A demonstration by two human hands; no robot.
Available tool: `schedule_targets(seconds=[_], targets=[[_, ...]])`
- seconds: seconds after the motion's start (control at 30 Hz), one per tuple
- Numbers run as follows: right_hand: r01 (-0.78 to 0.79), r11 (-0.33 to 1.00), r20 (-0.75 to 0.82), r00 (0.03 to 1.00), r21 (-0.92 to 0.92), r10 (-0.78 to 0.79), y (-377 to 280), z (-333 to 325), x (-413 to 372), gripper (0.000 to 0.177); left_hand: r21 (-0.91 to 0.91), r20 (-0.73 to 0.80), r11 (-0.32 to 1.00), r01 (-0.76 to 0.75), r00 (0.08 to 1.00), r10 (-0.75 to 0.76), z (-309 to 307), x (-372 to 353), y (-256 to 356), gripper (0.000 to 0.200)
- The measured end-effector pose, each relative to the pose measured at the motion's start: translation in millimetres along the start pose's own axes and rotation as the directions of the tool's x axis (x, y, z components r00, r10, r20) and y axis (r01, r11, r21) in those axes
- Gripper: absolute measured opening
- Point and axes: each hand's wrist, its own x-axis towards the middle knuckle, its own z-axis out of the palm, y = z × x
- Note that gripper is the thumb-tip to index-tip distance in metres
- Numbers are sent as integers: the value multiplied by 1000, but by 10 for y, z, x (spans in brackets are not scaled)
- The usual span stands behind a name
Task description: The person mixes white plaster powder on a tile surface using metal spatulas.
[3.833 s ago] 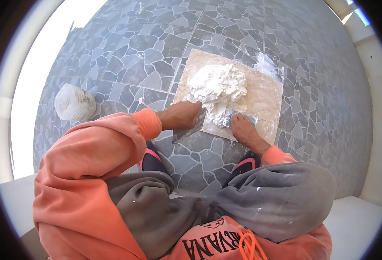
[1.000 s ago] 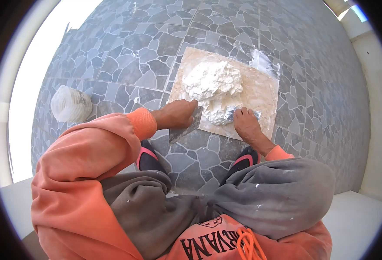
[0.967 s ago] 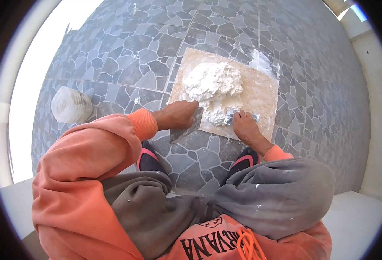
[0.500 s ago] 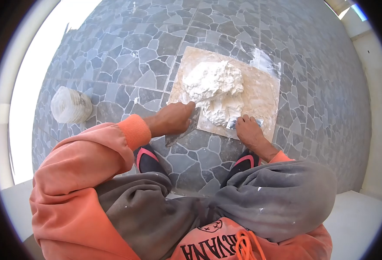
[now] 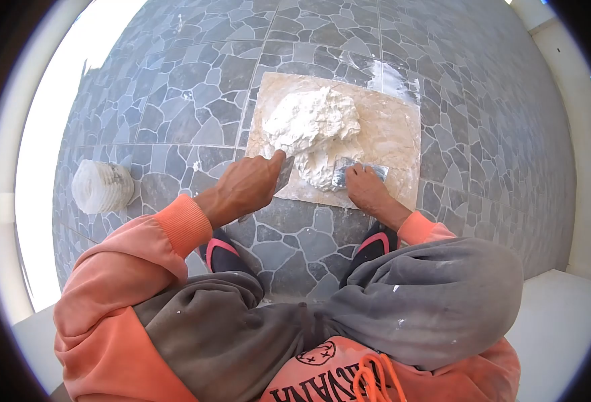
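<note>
A mound of white putty (image 5: 315,120) lies on a square, smeared tan board (image 5: 392,127) on the floor. My left hand (image 5: 252,184) is closed on a flat metal trowel (image 5: 283,175), at the board's near left edge beside the putty. Its blade is seen nearly edge-on, and the fist hides the handle. My right hand (image 5: 368,189) grips a putty knife (image 5: 378,171), whose blade lies low over the board at the mound's near right side. White putty smears the blade's left end; the fingers cover its middle.
A ribbed, translucent plastic container (image 5: 102,186) stands on the stone-patterned floor (image 5: 195,100) at the left. A white smear (image 5: 392,82) marks the floor beyond the board. My two dark shoes (image 5: 374,248) are just this side of the board.
The trowel has turned from showing its broad face to nearly edge-on. More of the putty knife's blade now shows beside my right fingers. The whole view has shifted slightly.
</note>
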Motion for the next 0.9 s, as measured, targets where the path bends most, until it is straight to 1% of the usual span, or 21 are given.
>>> schedule_targets(seconds=[0.03, 0.07, 0.1, 0.13, 0.23, 0.33, 0.37, 0.43, 0.53, 0.6, 0.63, 0.67, 0.77, 0.87, 0.9], targets=[[42, 999, 23, 999, 25, -43, -56, 2, -12, 18, -5, 34, 1000, -14, 999, 14, 82, -39, 14, 36], [35, 999, 60, 998, 37, -37, -27, -15, -5, 18, -8, 56, 1000, -23, 998, 23, 140, -54, 1, 36], [32, 998, 98, 995, 45, -37, 28, -247, 19, 18, -16, 74, 999, -29, 997, 30, 193, -54, -18, 36], [28, 998, 146, 989, 59, -36, 34, -370, -7, 18, -23, 56, 999, -38, 998, 39, 253, -76, -27, 35], [-57, 998, -21, 998, 14, 57, -14, -377, 74, 19, 7, 77, 997, -79, 994, 78, 288, -121, -7, 27], [42, 996, 135, 990, 75, -52, -75, -158, 100, 19, 10, 51, 995, -97, 994, 96, 259, -139, 28, 28], [37, 997, 155, 987, 72, -48, -28, -106, 86, 19, 9, 49, 996, -93, 995, 92, 245, -132, 22, 29], [39, 997, 212, 976, 64, -52, 40, -377, 67, 19, -12, 48, 997, -81, 996, 82, 275, -123, 56, 31], [2, 998, 62, 998, -62, 2, 16, -427, 79, 20, 18, 98, 995, -102, 990, 100, 229, -159, 171, 32], [55, 998, 93, 994, 5, -55, -32, -74, 27, 19, 27, 99, 991, -130, 987, 127, 221, -156, 222, 32], [80, 996, 107, 991, 43, -84, -83, -51, 38, 19, 32, 103, 989, -143, 985, 139, 218, -164, 235, 32], [100, 994, 175, 979, 44, -107, -63, -40, 17, 19, 30, 90, 988, -150, 985, 146, 205, -166, 250, 32], [23, 1000, 149, 989, 19, -26, -21, -514, 54, 18, 15, 51, 989, -149, 988, 149, 219, -204, 255, 31], [25, 1000, -118, 993, -13, -26, -87, -407, 72, 18, 25, 40, 986, -162, 986, 161, 271, -203, 240, 29], [79, 997, -70, 994, 1, -79, -105, -270, 49, 18, 24, 38, 985, -169, 985, 168, 264, -209, 241, 29]])
